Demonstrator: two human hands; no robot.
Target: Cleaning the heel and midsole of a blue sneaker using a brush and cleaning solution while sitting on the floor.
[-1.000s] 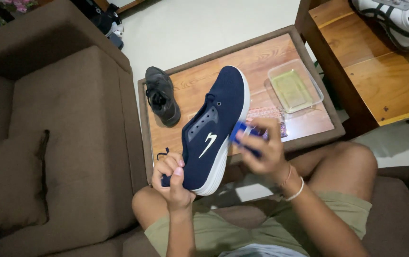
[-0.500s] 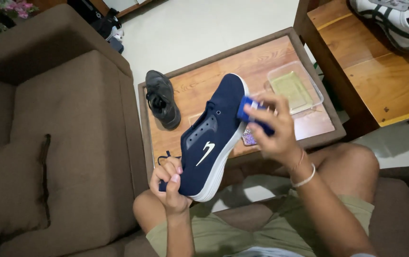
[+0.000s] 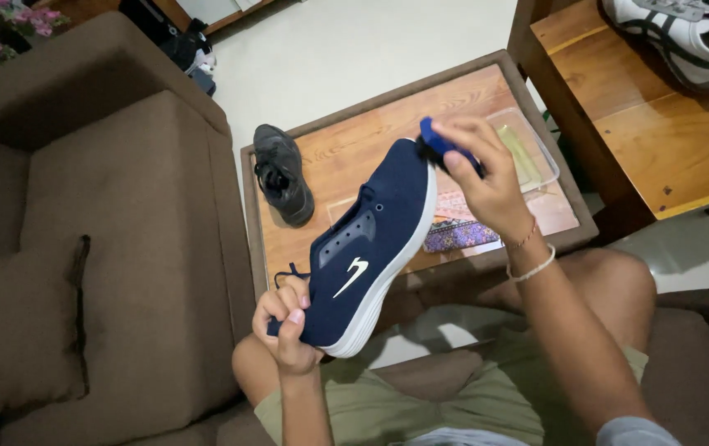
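The right hand (image 3: 486, 177) is curling tightly around a blue brush (image 3: 441, 142), pressing it on the toe of a navy shoe (image 3: 371, 248). The left hand (image 3: 287, 324) is gripping the shoe's heel, nearer, above a wooden table (image 3: 346, 149) bearing a black shoe (image 3: 282, 173).

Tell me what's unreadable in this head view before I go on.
- Blue brush: mostly hidden in the right hand; bristles unseen.
- Navy sneaker heel: covered by the left hand.
- White striped shoe: cut off by the top edge.
- Clear tray contents: too blurred.
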